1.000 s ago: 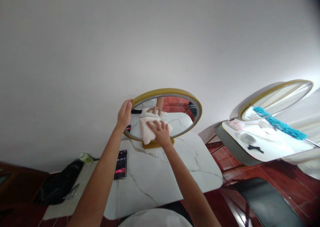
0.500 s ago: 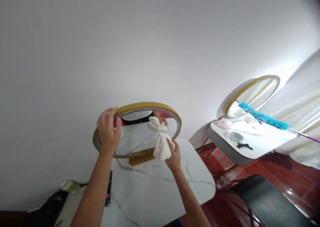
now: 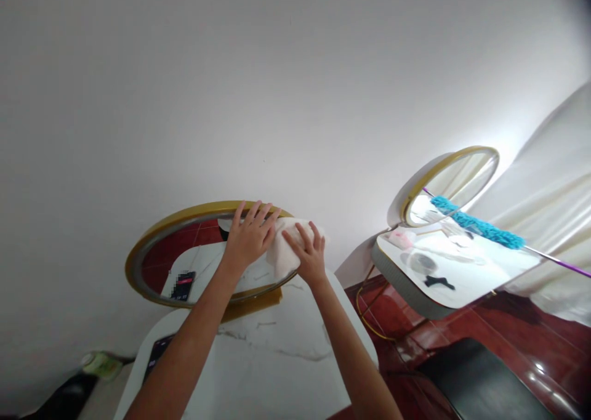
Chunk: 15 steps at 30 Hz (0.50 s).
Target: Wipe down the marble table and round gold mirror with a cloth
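An oval mirror (image 3: pixel 198 257) with a gold frame stands tilted back against the wall on a white marble-patterned table (image 3: pixel 277 358). My left hand (image 3: pixel 250 235) lies on its upper part, fingers stretched and spread with the tips over the top rim. Beside it, my right hand (image 3: pixel 308 250) holds a white cloth (image 3: pixel 282 250) against the mirror's right end, fingers spread across the fabric. The cloth covers that part of the rim. A gold-coloured base (image 3: pixel 253 303) shows under the mirror. Partly behind my left forearm, a dark phone (image 3: pixel 156 351) lies on the table.
On the right stands a second table (image 3: pixel 484 284) with another gold-framed mirror (image 3: pixel 410 207), a blue fluffy duster (image 3: pixel 484 226) and a black item (image 3: pixel 438 282). A black stool seat (image 3: pixel 484 377) is at lower right. A green-and-white container (image 3: pixel 101 366) sits at lower left.
My left hand has moved from the mirror's left end to its upper right part. My right hand has shifted the cloth up from the lower edge to the right end. The view has shifted.
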Available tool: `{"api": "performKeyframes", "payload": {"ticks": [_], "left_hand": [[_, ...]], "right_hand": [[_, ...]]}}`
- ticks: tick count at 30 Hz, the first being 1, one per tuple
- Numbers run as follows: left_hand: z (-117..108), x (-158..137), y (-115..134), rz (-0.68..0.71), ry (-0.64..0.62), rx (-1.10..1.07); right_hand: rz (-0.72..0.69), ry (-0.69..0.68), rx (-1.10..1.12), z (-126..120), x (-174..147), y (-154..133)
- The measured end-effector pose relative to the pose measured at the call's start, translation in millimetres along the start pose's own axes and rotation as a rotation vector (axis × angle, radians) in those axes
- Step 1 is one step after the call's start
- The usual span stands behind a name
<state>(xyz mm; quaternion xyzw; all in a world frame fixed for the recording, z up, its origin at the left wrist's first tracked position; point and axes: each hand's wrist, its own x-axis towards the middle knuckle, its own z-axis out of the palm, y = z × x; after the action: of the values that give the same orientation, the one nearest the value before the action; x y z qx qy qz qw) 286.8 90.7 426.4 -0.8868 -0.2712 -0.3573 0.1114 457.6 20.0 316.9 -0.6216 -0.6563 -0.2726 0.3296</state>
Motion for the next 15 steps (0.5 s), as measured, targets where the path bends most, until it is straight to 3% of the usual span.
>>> {"api": "performKeyframes", "payload": {"ticks": [4, 11, 15], "left_hand": [[7.1, -0.3, -0.9, 0.001, -0.012, 0.082], [12.1, 2.8, -4.9, 0.027, -0.031, 0.190], [14.8, 2.1, -6.6, 0.026, -0.013, 0.211]], "right_hand": [[-0.037, -0.016, -0.007, 7.0, -2.6, 7.8], [0.034, 0.034, 0.069, 36.1, -48.2, 30.5], [0.007, 0.041, 0.053, 33.6, -38.5, 28.0]]}}
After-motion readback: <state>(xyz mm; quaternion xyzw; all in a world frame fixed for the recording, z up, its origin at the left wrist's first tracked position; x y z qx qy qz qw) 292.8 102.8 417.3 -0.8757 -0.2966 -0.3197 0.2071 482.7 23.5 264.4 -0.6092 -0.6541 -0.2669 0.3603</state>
